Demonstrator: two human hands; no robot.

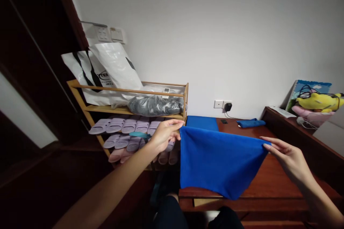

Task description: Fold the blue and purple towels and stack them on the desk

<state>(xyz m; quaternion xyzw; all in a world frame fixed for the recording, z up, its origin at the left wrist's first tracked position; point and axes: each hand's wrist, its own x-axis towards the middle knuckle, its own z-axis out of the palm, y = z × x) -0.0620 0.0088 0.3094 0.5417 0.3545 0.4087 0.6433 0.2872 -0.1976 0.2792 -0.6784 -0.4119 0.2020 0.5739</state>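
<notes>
Blue cloth [219, 162]: held up in the air over the near edge of the wooden table [268, 189], spread between both hands; its top edge is pulled nearly taut and its lower part hangs down to a point just above the table edge.
Left hand [163, 134]: fingers pinched shut on the cloth's upper left corner, arm reaching in from the lower left.
Right hand [286, 157]: fingertips closed on the cloth's upper right corner, palm turned inward, wrist coming in from the lower right.
Long axis: the stretched top edge runs left to right between the two grips, dropping slightly toward the right hand; the rest of the cloth hangs below that line.
Which way from the grips: the body of the cloth lies inward and downward from each hand, so both hold it at its outer corners with nothing gripped in the middle.
Nearer hand: neither clearly; each hand sits at its own corner, the left a little higher.
Folded blue cloth [202, 123]: lies flat at the far left of the table, behind the held one and apart from it.
Small blue cloth [251, 123]: lies further back on the table near the wall socket [222, 105].
Shoe rack [129, 114]: stands left of the table, behind the left hand, with rows of pale slippers [126, 128] and white bags [107, 71] on top.
Plush toy [319, 102]: sits on the raised ledge at far right, well apart from the hands.
</notes>
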